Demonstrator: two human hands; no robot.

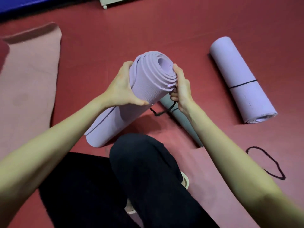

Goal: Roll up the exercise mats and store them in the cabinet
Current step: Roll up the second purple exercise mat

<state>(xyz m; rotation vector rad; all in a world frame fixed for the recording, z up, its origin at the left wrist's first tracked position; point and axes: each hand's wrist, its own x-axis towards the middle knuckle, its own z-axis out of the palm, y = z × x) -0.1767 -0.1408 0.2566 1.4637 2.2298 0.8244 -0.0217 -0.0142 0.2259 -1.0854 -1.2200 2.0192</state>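
Progress: partial. One lilac mat [241, 79], at 2 o'clock on the floor [148, 27], is rolled and bound with a dark band. A second lilac roll [136, 89] stands tilted at centre, lower end on the floor, not yet bound. The left hand [121, 89] wraps its side, thumb across the front. The right hand [180, 87] presses the layered upper end, lower fingers curled on a black cord [164, 111] (apparently the tie). A grey roll [181, 117] lies just behind. A pink mat [28, 83] at 9 o'clock lies flat, unrolled. A spare cord loop [269, 163] lies at 4 o'clock. No cabinet in view; storage appears outstanding.
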